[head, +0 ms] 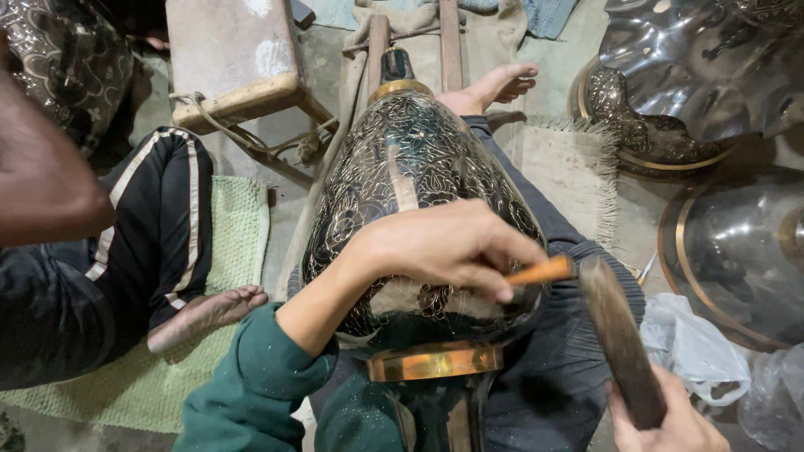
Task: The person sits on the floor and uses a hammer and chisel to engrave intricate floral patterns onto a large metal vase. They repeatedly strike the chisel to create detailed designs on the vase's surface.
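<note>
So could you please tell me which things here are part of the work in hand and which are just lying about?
In use: engraved black vase; orange-handled chisel in left hand; dark mallet in right hand.
Lying about: wooden stool; green mat; plastic bag; engraved metal dishes.

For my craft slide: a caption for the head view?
Left hand holds chisel on engraved vase; right hand holds mallet.
</note>
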